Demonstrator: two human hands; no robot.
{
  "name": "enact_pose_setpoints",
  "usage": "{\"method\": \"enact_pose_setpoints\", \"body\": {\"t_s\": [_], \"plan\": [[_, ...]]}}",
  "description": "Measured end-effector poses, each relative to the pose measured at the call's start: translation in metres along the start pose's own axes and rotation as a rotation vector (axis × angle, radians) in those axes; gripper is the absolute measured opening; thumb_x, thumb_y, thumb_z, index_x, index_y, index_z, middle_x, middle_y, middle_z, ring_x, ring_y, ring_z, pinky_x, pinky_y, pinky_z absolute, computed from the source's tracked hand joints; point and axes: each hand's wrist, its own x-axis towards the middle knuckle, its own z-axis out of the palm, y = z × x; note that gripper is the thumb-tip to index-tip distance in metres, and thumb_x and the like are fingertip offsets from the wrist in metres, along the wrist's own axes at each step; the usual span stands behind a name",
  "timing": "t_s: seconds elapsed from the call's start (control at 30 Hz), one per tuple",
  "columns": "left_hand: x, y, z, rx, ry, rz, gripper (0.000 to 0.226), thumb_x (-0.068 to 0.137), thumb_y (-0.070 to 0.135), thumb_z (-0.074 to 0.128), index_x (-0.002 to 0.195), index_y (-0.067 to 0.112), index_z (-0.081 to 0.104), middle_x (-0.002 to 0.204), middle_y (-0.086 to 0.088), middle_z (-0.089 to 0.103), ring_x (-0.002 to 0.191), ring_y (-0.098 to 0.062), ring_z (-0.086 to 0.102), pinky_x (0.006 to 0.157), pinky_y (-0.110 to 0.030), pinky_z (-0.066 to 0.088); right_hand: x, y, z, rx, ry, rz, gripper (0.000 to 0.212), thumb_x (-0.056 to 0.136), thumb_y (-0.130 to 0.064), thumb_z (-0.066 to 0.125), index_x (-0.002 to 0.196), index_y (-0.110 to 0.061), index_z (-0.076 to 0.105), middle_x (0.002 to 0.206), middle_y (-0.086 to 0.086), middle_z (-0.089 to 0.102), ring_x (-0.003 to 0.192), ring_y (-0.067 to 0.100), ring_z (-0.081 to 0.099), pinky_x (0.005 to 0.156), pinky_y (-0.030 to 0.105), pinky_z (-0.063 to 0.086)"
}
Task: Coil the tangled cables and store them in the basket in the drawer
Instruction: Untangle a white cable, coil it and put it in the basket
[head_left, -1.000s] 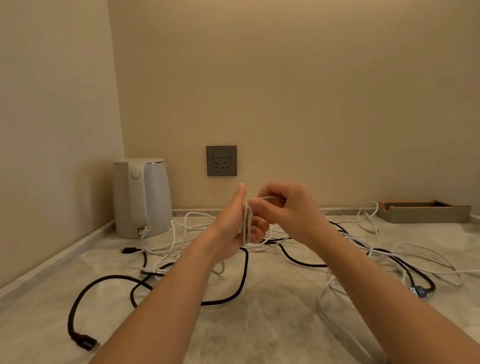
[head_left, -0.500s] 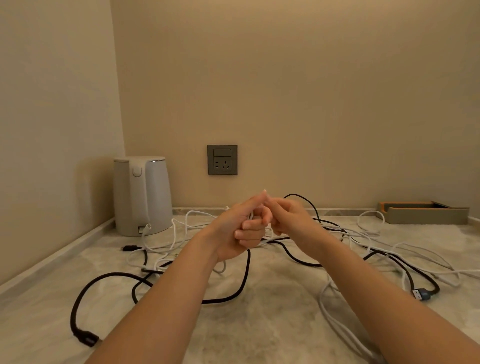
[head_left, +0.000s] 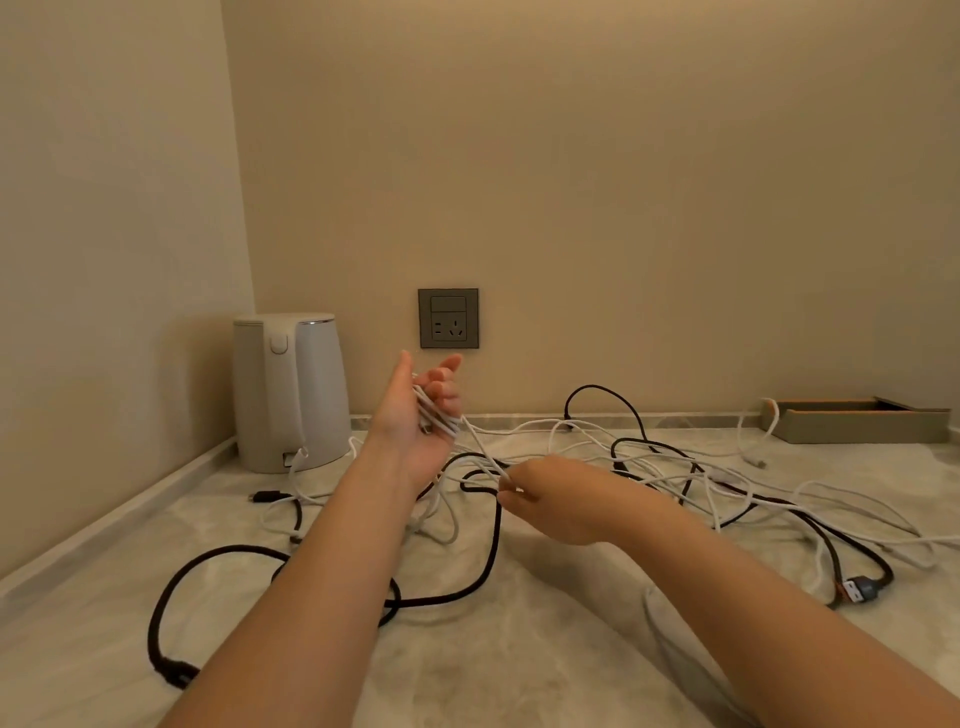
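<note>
**Thin white cable** (head_left: 483, 447): several turns lay across the palm of the left hand (head_left: 415, 421), which was raised over the far middle of the counter, thumb upright and fingers curled loosely over the turns; from there one taut strand ran down and to the right to the right hand (head_left: 556, 501), held lower and nearer, whose thumb and fingertips pinched it; beyond that pinch the cable passed into the tangle, where it could not be traced. **Tangle:** black braided cables (head_left: 496, 530) and further white cables (head_left: 772, 418) lay crossed over one another on the pale marbled stone countertop (head_left: 519, 654), spreading from near left to far right beneath and around both hands; a grey USB plug (head_left: 857, 590) lay at the near right. **Surroundings:** a white electric kettle (head_left: 291, 389) stood in the far left corner; a grey wall socket (head_left: 448, 318) was set in the beige back wall to its right; a shallow grey tray with an orange lining (head_left: 852, 423) sat against that wall at far right.
</note>
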Motion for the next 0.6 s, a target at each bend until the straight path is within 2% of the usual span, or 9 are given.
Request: {"method": "enact_pose_setpoints", "body": {"t_s": [0.13,0.23,0.27,0.37,0.47,0.53,0.6], "plan": [[0.005,0.001,-0.006,0.010,0.146,0.051,0.054,0.100,0.046,0.032,0.086,0.002,0.060,0.046,0.002,0.056,0.036,-0.002,0.052,0.037,-0.012,0.043,-0.017,-0.022,-0.015,-0.231,0.197,-0.102,0.023,0.102,-0.028,0.033,0.106,-0.014,0.050,0.101,0.008,0.058,0.086,0.027,0.052,0.068,0.032,0.037],[0.007,0.000,-0.010,0.122,0.251,0.116,0.052,0.100,0.045,0.034,0.082,0.003,0.059,0.048,0.000,0.060,0.039,-0.005,0.056,0.041,-0.013,0.047,-0.026,-0.036,-0.027,-0.266,0.347,-0.241,0.024,0.102,-0.030,0.032,0.084,-0.019,0.045,0.072,-0.002,0.046,0.072,0.024,0.048,0.051,0.029,0.030],[0.007,0.000,-0.010,0.185,0.271,0.142,0.051,0.101,0.044,0.034,0.081,0.003,0.058,0.050,-0.001,0.061,0.039,-0.006,0.057,0.041,-0.015,0.047,-0.027,-0.038,-0.029,-0.260,0.399,-0.265,0.027,0.102,-0.031,0.033,0.080,-0.020,0.043,0.068,-0.003,0.043,0.068,0.024,0.046,0.049,0.028,0.028],[0.007,-0.005,-0.006,0.473,0.281,0.168,0.049,0.102,0.041,0.032,0.080,0.003,0.054,0.063,-0.007,0.060,0.040,-0.008,0.058,0.039,-0.018,0.047,-0.024,-0.034,-0.031,-0.166,0.598,-0.289,0.028,0.100,-0.033,0.040,0.077,-0.021,0.050,0.071,-0.002,0.054,0.067,0.024,0.052,0.057,0.033,0.041],[0.003,-0.017,0.002,0.813,0.176,0.115,0.051,0.101,0.044,0.031,0.083,0.003,0.058,0.069,-0.009,0.063,0.048,-0.010,0.061,0.044,-0.020,0.049,-0.017,-0.022,-0.027,0.033,0.813,-0.301,0.022,0.095,-0.032,0.052,0.084,-0.019,0.067,0.073,-0.005,0.063,0.063,0.019,0.056,0.059,0.035,0.047],[-0.004,-0.025,0.008,0.859,0.003,0.019,0.055,0.102,0.045,0.028,0.087,0.003,0.060,0.060,-0.006,0.064,0.047,-0.011,0.060,0.047,-0.020,0.050,-0.011,-0.010,-0.028,0.191,0.891,-0.254,0.017,0.091,-0.031,0.059,0.080,-0.022,0.067,0.061,-0.011,0.054,0.056,0.011,0.048,0.055,0.031,0.042],[-0.010,-0.031,0.012,0.845,-0.151,-0.101,0.061,0.102,0.048,0.021,0.087,0.004,0.059,0.050,-0.003,0.058,0.042,-0.010,0.055,0.042,-0.019,0.044,-0.006,0.001,-0.029,0.367,0.884,-0.190,0.014,0.087,-0.032,0.064,0.073,-0.029,0.064,0.052,-0.010,0.048,0.051,0.008,0.042,0.054,0.029,0.036]]}}
